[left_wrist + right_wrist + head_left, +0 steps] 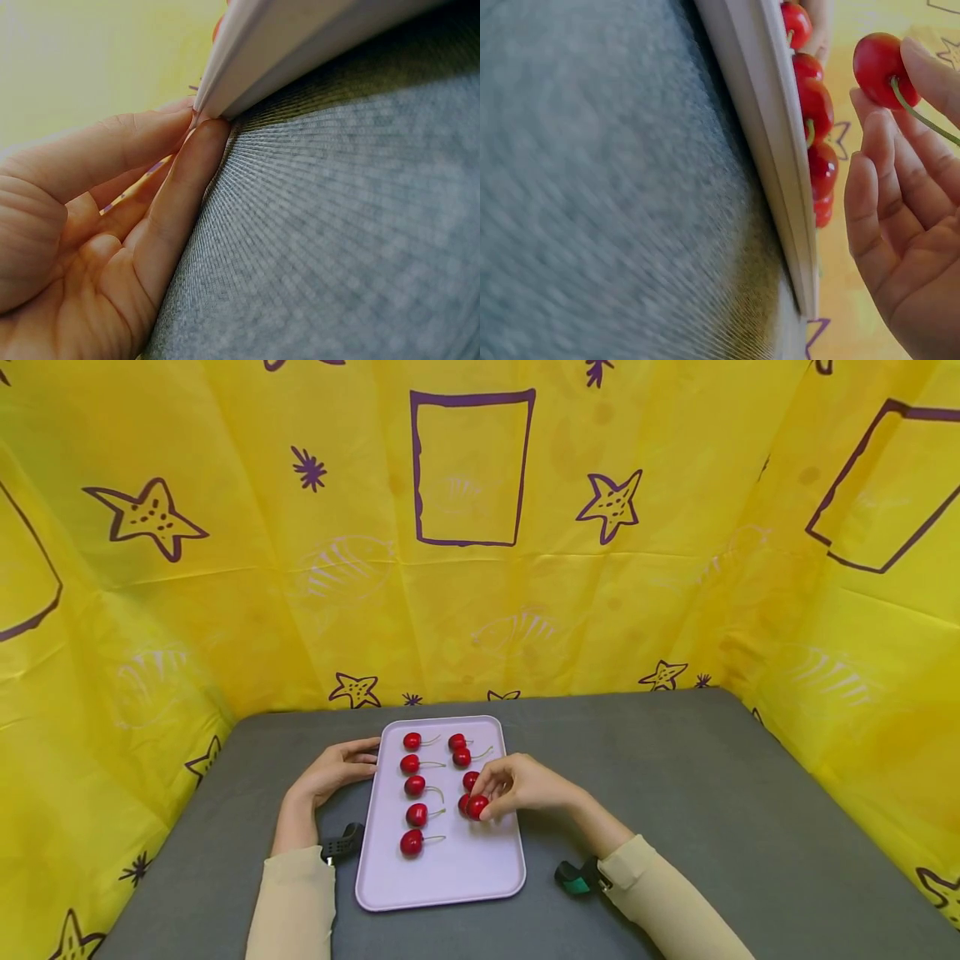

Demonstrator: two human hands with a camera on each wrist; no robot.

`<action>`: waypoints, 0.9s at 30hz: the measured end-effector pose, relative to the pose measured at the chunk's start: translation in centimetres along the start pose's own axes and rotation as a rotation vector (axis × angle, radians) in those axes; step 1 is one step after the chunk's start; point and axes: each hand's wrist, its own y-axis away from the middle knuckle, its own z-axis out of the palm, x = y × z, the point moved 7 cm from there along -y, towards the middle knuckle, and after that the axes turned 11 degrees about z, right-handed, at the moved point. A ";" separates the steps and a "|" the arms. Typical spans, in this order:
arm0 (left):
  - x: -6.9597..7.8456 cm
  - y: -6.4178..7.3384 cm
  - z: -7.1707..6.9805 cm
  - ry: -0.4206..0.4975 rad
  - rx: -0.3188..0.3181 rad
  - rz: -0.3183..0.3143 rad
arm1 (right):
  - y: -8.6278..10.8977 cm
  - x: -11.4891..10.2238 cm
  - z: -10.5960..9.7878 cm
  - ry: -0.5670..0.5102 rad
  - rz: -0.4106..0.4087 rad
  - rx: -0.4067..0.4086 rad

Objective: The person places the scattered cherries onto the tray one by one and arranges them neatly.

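Observation:
A pale lilac tray (442, 881) carries two columns of red cherries with green stems. My left hand (337, 768) is at its left edge; in the left wrist view, the thumb and a finger (184, 172) meet at the rim and pinch it. Over the right column, my right hand (525, 783) holds a cherry (877, 69) between thumb and fingertips, clear of the tray in the right wrist view, its stem hanging down. The left column includes a cherry (411, 843) nearest the front. Fingers partly cover a cherry (471, 780) of the right column.
The tray lies on a grey cloth-covered table (660, 793). A yellow curtain (465, 610) with purple drawings of stars and fish surrounds it at the back and sides. Dark straps with small devices sit on both wrists, such as the right wrist device (577, 878).

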 end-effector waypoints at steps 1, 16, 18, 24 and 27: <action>0.0 0.0 0.0 0.000 0.001 0.000 | 0.0 0.0 0.2 -0.004 -0.002 -0.007; 0.0 0.0 0.1 -0.010 0.002 -0.006 | 0.2 0.5 1.5 -0.024 0.049 -0.071; 0.0 0.0 0.1 -0.009 0.003 -0.008 | 0.1 0.5 1.6 -0.009 0.045 -0.073; 0.1 0.0 0.1 -0.008 0.002 -0.008 | 0.0 0.7 1.7 0.053 0.053 -0.048; 0.1 0.0 0.1 -0.012 0.001 -0.006 | 0.0 0.8 1.8 0.073 0.067 -0.038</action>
